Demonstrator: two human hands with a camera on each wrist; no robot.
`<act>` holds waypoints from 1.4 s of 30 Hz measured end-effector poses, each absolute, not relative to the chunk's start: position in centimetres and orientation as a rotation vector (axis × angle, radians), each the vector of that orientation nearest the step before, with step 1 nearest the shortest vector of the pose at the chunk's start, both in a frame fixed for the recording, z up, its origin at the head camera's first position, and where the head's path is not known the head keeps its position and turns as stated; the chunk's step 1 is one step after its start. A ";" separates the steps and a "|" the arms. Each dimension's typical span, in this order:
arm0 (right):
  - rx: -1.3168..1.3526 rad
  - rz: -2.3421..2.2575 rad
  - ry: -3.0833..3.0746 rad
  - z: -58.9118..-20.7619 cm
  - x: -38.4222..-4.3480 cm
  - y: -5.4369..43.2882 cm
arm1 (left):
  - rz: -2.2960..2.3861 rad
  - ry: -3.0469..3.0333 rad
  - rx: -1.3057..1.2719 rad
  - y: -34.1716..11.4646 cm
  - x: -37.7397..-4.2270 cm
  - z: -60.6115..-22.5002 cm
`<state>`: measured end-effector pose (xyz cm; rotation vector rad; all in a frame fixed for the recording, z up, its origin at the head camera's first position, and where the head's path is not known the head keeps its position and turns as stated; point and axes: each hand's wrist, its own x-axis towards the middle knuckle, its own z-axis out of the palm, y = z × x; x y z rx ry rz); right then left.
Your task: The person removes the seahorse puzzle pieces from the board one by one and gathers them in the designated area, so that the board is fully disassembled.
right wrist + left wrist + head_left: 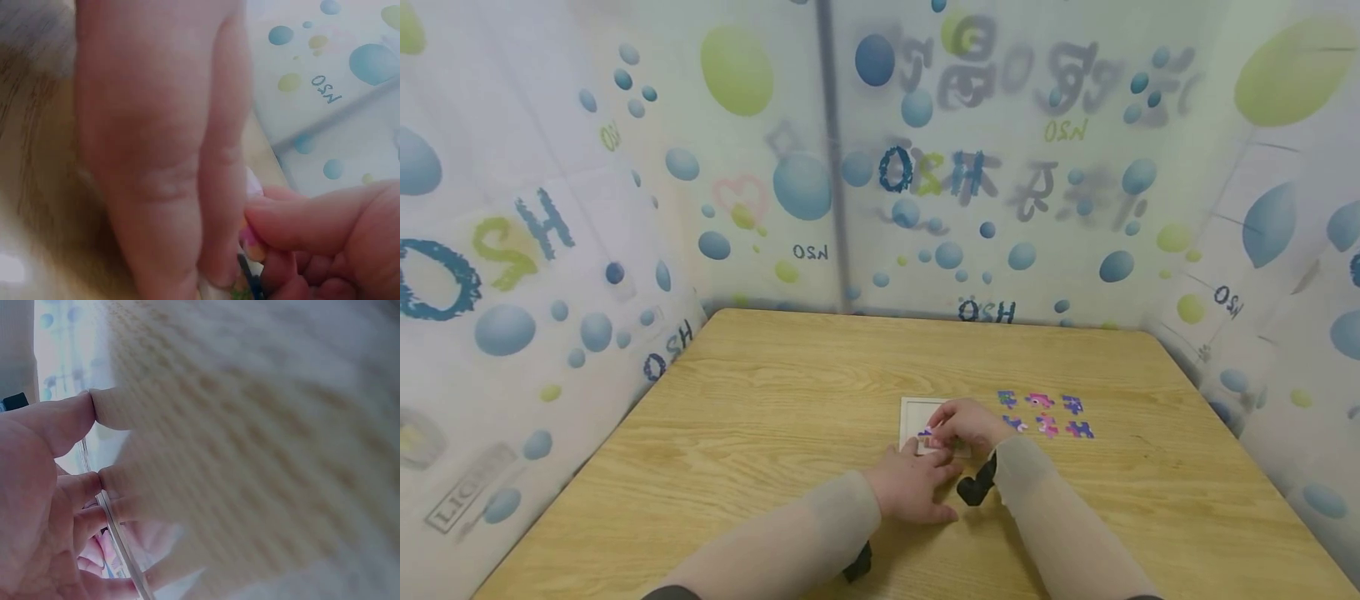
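A white puzzle tray point(913, 410) lies on the wooden table point(775, 392). My right hand point(966, 425) hovers over the tray's near right part, and its thumb point(312, 219) and fingers pinch a small pink and purple puzzle piece point(247, 237). My left hand point(917, 487) lies flat on the table just in front of the tray, fingers straight, with its fingertips point(106, 406) against the tray's thin edge point(122, 544). Several loose purple and pink pieces point(1047, 414) lie in two rows to the right of the tray.
Printed curtain walls point(550, 250) with blue and green bubbles close the table in on the left, back and right. A black wrist strap point(976, 487) sits on each forearm. The left half of the table shows bare wood.
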<state>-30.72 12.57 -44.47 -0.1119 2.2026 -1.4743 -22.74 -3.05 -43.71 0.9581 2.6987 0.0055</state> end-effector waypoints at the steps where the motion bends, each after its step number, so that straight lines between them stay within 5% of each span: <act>1: -0.113 -1.483 2.199 -44.5 -30.8 12.6 | 0.004 2.697 0.958 -3.0 -22.7 -43.7; 21: -0.171 -1.509 2.226 -44.1 -31.5 14.3 | -0.032 2.708 0.955 -2.9 -22.5 -43.3; 42: -0.158 -1.435 2.273 -43.0 -31.3 22.7 | -0.021 2.693 0.923 -2.9 -22.5 -43.5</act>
